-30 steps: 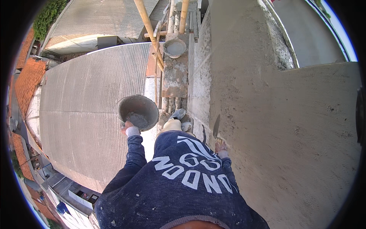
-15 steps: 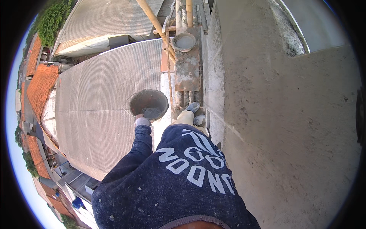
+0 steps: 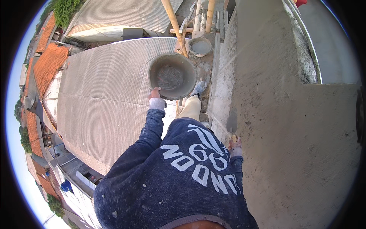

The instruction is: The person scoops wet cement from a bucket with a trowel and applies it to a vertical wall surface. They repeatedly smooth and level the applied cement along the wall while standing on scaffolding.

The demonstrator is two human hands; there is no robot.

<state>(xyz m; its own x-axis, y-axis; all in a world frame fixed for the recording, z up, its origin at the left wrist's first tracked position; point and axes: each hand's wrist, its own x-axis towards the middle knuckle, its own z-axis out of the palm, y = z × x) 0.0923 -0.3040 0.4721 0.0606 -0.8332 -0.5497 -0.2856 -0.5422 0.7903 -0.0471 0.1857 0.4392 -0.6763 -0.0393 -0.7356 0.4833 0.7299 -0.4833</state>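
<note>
My left hand (image 3: 154, 93) grips the rim of a dark, cement-smeared bucket (image 3: 171, 78) with some grey mortar inside, held out ahead over my feet and the scaffold. Low by the wall on my right, my right hand (image 3: 235, 143) is closed on a trowel (image 3: 231, 121), its blade pointing forward. Farther along the narrow plank walkway (image 3: 206, 62), a smaller round pan (image 3: 200, 47) holds grey, watery-looking material. My foot (image 3: 199, 87) in a cement-stained shoe is just behind the bucket.
A grey plastered wall (image 3: 282, 141) runs along my right, with a recessed opening (image 3: 331, 45) higher up. Bamboo poles (image 3: 171, 17) frame the walkway ahead. Far below on the left lie corrugated roofs (image 3: 110, 99), orange tiled roofs (image 3: 49, 65) and trees (image 3: 65, 11).
The bucket and my left hand have swung forward, rightward and upward in view, nearer the pan. A foot has stepped forward. The trowel, out of sight half a second ago, shows again.
</note>
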